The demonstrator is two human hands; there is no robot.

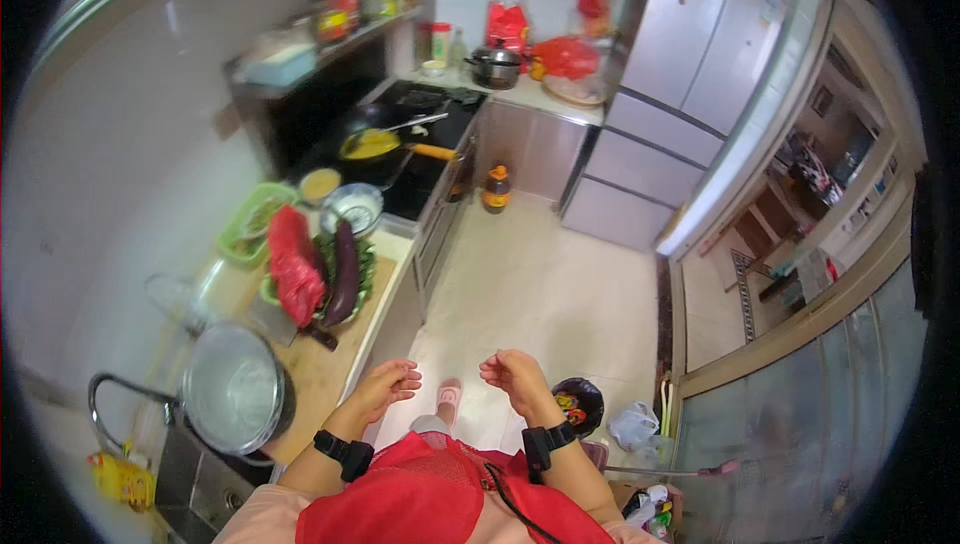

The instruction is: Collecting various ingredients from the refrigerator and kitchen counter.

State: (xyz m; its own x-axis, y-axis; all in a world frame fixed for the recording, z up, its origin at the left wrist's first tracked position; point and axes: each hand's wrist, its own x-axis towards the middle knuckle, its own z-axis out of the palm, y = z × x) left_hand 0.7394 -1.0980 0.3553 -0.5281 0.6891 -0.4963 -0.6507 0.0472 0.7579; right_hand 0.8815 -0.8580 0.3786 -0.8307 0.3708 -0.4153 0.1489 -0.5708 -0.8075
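Observation:
Both bare hands hang in front of my red apron (405, 484). My left hand (388, 388), loosely curled and holding nothing, is nearest the counter edge. My right hand (514, 377) is likewise bent and empty, over the floor. On the counter to the left, a purple eggplant (347, 274) lies on leafy greens beside a red plastic bag (295, 266). The dark handle of a knife (322, 337) sticks out below them on the wooden board (319, 394). Further along stand a patterned bowl (352, 208) and a green basket (238, 232). A wok (360, 120) on the stove holds yellow food (371, 144) and a metal spatula (420, 122).
A large metal pot (232, 386) stands by the sink (199, 484). An oil bottle (496, 190) is on the floor near the cabinets. To my right are a black-lined bin (589, 397), a white bag (634, 424) and a glass sliding door (772, 424). A refrigerator (664, 116) stands ahead.

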